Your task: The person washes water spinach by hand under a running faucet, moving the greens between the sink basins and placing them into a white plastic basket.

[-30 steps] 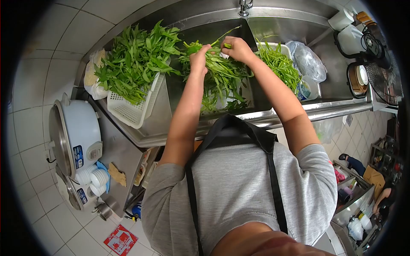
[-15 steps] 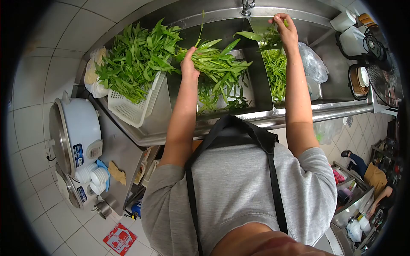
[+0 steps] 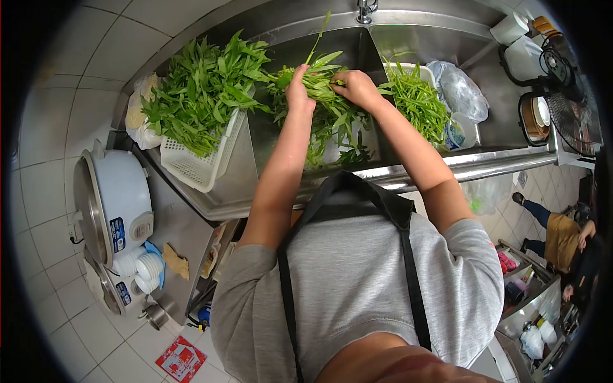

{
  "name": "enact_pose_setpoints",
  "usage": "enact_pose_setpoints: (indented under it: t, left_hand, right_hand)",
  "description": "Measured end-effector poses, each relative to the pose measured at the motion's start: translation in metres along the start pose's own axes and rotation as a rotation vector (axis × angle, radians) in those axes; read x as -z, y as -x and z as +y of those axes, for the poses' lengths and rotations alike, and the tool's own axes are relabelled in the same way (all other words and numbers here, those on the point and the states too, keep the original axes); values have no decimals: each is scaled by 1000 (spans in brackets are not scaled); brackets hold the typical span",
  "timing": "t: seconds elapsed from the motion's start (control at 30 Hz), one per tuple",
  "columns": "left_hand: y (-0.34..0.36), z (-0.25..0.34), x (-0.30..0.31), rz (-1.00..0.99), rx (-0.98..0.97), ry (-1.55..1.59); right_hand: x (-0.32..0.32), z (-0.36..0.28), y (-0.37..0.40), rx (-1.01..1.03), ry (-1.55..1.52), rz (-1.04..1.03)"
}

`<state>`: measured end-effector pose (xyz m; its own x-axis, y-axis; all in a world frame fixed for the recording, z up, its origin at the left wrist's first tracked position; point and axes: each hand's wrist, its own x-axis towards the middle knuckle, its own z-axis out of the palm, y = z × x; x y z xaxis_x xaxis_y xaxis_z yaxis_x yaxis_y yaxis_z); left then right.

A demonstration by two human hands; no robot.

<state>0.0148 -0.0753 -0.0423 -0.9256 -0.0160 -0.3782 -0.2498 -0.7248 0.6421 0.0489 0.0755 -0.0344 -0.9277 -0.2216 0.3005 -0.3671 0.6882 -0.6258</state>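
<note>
Over the left sink basin, my left hand is wrapped round a bunch of water spinach, its leaves hanging to the right and one long stem poking up. My right hand is at the same bunch, fingers pinched on its stems and leaves. Left of the basin, a big heap of leafy water spinach fills a white perforated basket. Cut stems lie heaped on a white basket to the right. Loose leaves lie below the bunch in the basin.
A metal tap stands at the back of the sink. Clear plastic bags and a plastic tub sit right of the stems, near a black fan. Rice cookers stand at left. Another person is at lower right.
My right hand has come down and left from above the cut stems to the bunch. My left hand, still holding the bunch, has shifted slightly right. The other person has moved.
</note>
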Motion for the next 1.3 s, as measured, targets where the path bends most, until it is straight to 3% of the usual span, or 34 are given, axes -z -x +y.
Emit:
enact_pose_setpoints:
  t: [0.1,0.2,0.3,0.33,0.43,0.67,0.8,0.93,1.0,1.07,1.13,1.2,1.3]
  left_hand:
    - [2,3,0,-9,28,-24]
    - [8,2,-6,24,6,-17]
    - [11,-5,-12,74,-63,5]
    - [11,-6,-12,68,-67,12]
    - [13,-9,-15,47,-76,5]
    - [12,-5,-15,55,-99,-32]
    - [5,7,1,-52,-44,-13]
    - [3,18,8,-133,80,-81]
    - [6,16,2,-137,66,-147]
    - [7,12,-5,-238,61,-369]
    - [10,7,-13,-313,34,-429]
    - [10,8,-17,-375,13,-478]
    - [8,14,-14,-364,36,-466]
  right_hand:
    - [1,-6,0,25,34,62]
    - [0,-7,-2,-96,-97,189]
    - [0,-4,-5,-472,-536,208]
    - [-3,1,-6,-472,-536,208]
    - [-5,8,-10,-608,-975,257]
    - [22,47,-6,-803,-1378,373]
    - [77,54,-5,-543,-1150,595]
    - [117,52,-10,-419,-891,419]
    - [112,30,-18,-143,-310,299]
    - [99,-14,-22,88,-94,159]
    - [77,-35,-22,44,220,-80]
    - [57,-28,-28,-51,349,-270]
    - [57,-16,-31,-158,178,-306]
